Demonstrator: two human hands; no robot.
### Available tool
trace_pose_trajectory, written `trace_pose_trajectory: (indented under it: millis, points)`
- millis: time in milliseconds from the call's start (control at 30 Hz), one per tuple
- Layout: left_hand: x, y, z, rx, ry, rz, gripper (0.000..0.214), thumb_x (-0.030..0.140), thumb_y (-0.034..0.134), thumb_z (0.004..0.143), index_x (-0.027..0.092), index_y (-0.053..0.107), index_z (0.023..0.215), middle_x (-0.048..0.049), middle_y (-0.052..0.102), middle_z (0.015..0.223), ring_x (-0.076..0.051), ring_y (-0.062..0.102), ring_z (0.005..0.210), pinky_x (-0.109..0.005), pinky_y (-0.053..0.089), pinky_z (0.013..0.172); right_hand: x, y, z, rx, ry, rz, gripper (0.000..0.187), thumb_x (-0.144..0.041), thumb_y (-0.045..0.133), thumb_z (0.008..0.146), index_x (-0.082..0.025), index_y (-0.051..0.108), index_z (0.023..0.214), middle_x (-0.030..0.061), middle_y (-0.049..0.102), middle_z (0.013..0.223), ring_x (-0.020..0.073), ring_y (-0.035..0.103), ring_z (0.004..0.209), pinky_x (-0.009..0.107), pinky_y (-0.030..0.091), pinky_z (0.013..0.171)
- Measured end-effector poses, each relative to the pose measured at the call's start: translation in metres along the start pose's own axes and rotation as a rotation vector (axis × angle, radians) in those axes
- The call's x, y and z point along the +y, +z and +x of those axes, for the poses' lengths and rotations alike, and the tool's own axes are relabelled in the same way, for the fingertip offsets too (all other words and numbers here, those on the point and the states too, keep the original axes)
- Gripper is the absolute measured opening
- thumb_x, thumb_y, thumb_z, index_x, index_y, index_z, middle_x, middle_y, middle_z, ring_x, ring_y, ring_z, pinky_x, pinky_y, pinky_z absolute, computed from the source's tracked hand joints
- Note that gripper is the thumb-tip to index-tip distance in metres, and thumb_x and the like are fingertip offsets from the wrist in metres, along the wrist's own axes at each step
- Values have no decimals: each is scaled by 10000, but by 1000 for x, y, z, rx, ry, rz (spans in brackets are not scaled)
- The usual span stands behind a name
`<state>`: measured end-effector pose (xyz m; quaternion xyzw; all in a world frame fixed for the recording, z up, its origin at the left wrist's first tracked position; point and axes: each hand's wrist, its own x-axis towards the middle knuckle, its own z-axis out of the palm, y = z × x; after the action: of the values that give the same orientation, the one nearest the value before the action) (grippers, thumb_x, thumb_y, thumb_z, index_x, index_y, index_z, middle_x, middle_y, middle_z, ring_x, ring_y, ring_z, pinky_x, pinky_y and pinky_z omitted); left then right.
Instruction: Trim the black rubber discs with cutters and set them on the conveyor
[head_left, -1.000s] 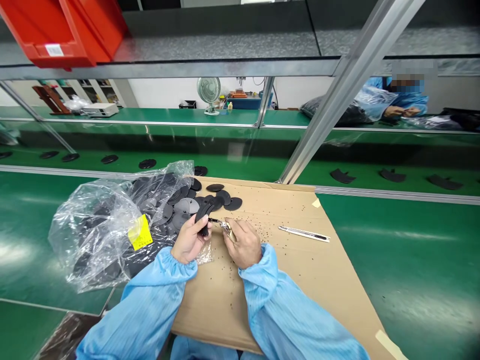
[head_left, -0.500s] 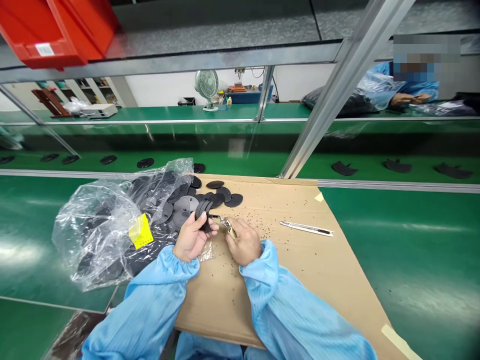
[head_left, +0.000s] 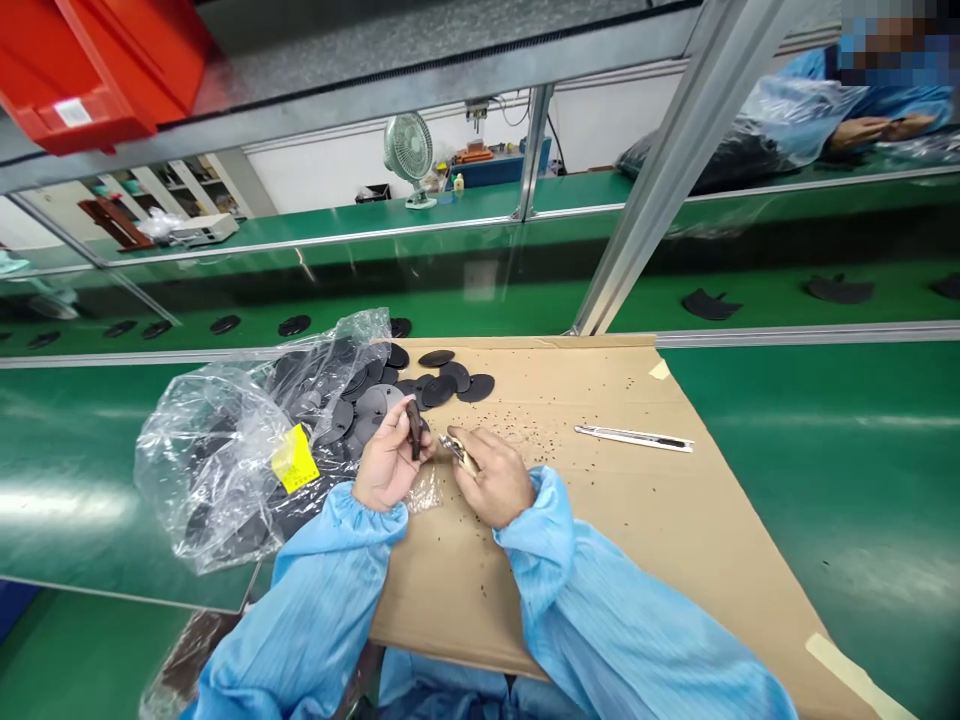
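Black part (head_left: 415, 430) turned edge-on in left hand (head_left: 385, 465); right hand (head_left: 495, 480) part-hides tool (head_left: 459, 453).

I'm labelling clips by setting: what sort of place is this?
Most likely a factory assembly area: dark parts lie spaced along a green strip, a heap of black discs sits at the mouth of a clear plastic bag, and another blue-sleeved person is across the way.
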<state>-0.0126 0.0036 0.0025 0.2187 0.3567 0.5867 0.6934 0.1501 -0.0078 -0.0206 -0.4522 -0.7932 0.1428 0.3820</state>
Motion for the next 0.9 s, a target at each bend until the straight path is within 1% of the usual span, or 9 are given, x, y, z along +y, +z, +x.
trace_pose_trajectory:
  millis: [100, 167, 233, 433, 600, 767, 900]
  points:
    - [1, 1, -1, -42, -69, -10, 312, 229, 711, 695, 192, 591, 980, 5, 493, 726, -56, 414, 507, -177, 326, 421, -1, 2, -2, -63, -45, -50, 421, -149, 460, 756, -157, 567, 1163, 83, 607, 892, 213, 562, 837, 326, 470, 802]
    - [0, 1, -2, -78, -94, -3, 276, 218, 702, 695, 175, 590, 944, 6, 472, 713, -44, 372, 473, -168, 271, 387, -1, 3, -2, -91, -63, -79, 428, -145, 461, 746, -152, 570, 1160, 85, 610, 884, 216, 561, 832, 328, 469, 805]
    - [0, 0, -2, -98, -102, 20, 279, 217, 684, 708, 177, 583, 964, 10, 456, 699, -40, 351, 448, -167, 252, 376, -2, 3, -1, -117, -66, -100, 433, -147, 468, 742, -147, 570, 1163, 86, 612, 875, 218, 557, 825, 328, 468, 804]
    - [-3, -5, -1, -129, -112, 58, 265, 219, 616, 769, 163, 558, 1022, 17, 439, 685, -31, 325, 411, -164, 245, 366, -4, -1, -1, -220, -32, -123, 452, -167, 472, 766, -142, 540, 1212, 86, 603, 915, 215, 554, 860, 312, 452, 827]
    - [-4, -8, -1, -161, -121, 80, 256, 234, 598, 788, 160, 559, 1030, 15, 438, 684, -32, 337, 416, -160, 252, 366, -9, -6, 1, -334, 20, -158, 433, -183, 476, 782, -181, 539, 1210, 71, 604, 931, 206, 553, 861, 286, 432, 809]
    - [-5, -6, -1, -137, -103, 125, 291, 262, 646, 749, 156, 574, 1011, 20, 436, 669, -29, 333, 414, -155, 248, 357, -14, -13, 5, -424, 61, -195, 414, -203, 474, 795, -200, 539, 1204, 69, 612, 965, 208, 556, 890, 275, 417, 804]
    - [-8, -7, -2, -90, -71, 186, 304, 290, 658, 750, 149, 585, 1009, 22, 435, 653, -31, 352, 427, -146, 257, 358, -16, -18, 7, -472, 56, -236, 368, -194, 467, 789, -198, 563, 1145, 71, 621, 949, 211, 562, 887, 278, 416, 783]
